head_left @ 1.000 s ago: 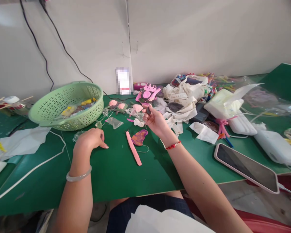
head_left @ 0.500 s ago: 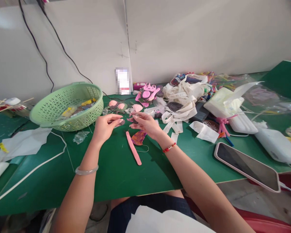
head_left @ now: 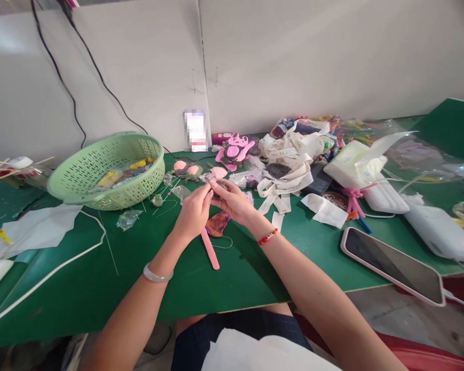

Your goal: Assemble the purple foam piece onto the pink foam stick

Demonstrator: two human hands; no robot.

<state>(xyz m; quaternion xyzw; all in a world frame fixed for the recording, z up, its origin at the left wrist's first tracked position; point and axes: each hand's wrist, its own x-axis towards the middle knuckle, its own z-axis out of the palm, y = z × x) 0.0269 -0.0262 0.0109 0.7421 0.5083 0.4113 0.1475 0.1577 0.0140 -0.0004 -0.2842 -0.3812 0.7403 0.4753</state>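
Note:
My left hand (head_left: 195, 211) and my right hand (head_left: 232, 200) meet over the green table. The right fingers are wrapped round a small dark piece (head_left: 217, 191), mostly covered by them. The left fingertips press together against it; whether they hold a part of it is too small to tell. Just below the hands lie an orange and purple piece (head_left: 217, 225) with a thin thread and a long pink strip (head_left: 211, 251), its upper end beside the left hand. Behind them sit small pink and grey pieces (head_left: 194, 171).
A green basket (head_left: 139, 181) with wrapped items stands at the left. White ribbons (head_left: 290, 149) and a pink flower shape (head_left: 234, 150) lie at the back. A phone (head_left: 392, 265) rests near the right front edge, below a tissue pack (head_left: 355, 159).
My left hand has moved right to meet my right hand, uncovering thin pins and clear plastic on the table. The pink strip and the orange and purple piece have shifted slightly.

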